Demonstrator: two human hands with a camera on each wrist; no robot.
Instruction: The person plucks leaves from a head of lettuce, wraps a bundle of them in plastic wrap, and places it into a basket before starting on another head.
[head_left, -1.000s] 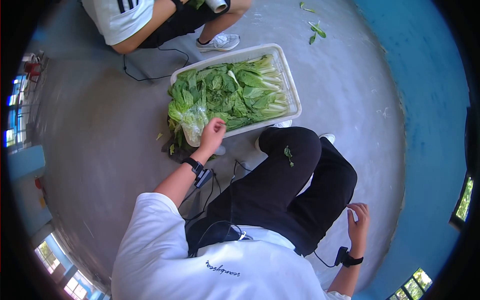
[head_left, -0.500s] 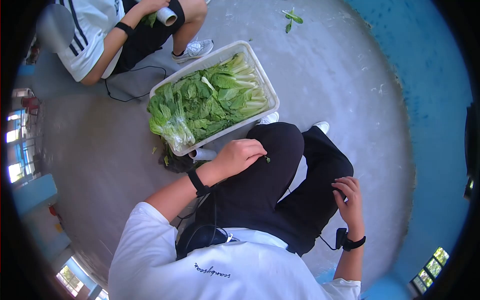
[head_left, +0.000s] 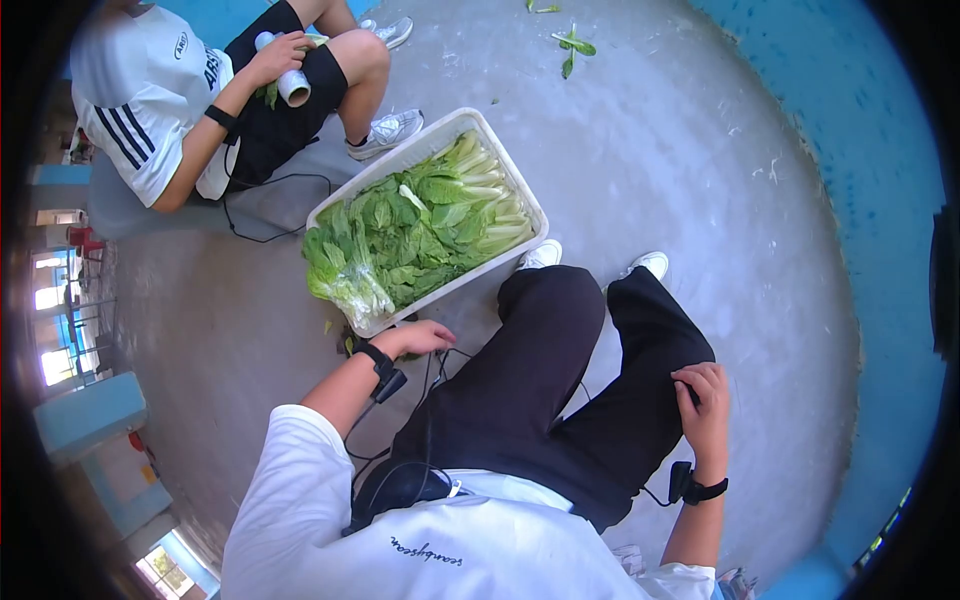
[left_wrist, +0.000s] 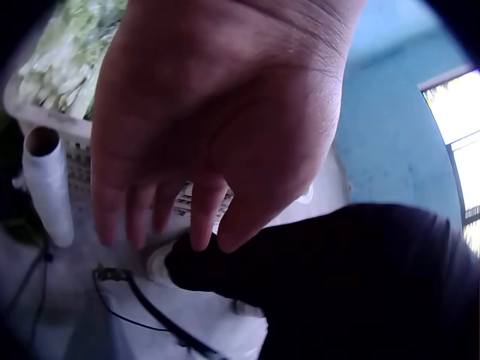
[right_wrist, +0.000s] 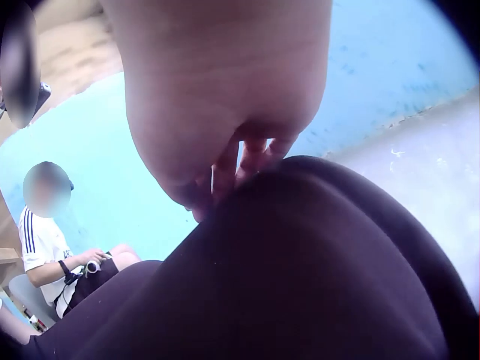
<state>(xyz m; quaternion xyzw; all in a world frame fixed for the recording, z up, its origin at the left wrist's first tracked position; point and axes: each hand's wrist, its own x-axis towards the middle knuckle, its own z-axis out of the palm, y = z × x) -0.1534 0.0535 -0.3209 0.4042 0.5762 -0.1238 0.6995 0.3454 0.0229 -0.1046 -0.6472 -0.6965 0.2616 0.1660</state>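
My left hand (head_left: 420, 338) hangs beside the near corner of a white plastic crate (head_left: 540, 222), to the left of my thigh. In the left wrist view its fingers point down, loosely extended, with nothing between them. Leafy green vegetables (head_left: 420, 220) fill the crate, pale stems toward its right end. At the crate's near left corner lies a bunch in clear film (head_left: 352, 290). A white roll (left_wrist: 49, 187) with a hollow core stands by the crate, left of the hand. My right hand (head_left: 705, 400) rests on my other dark trouser leg (right_wrist: 300, 262), fingers relaxed.
Across the crate another person (head_left: 165, 110) sits holding a white roll (head_left: 292, 88) on their lap. Loose leaves (head_left: 572, 45) lie on the grey floor farther off. Black cables (left_wrist: 161, 319) run below my left hand. A blue wall (head_left: 850, 130) curves along the right.
My left hand went from the crate's corner to my thigh, pinched the leaf scrap there, then moved back left. The scrap is gone from my trousers. My right hand came onto the other leg.
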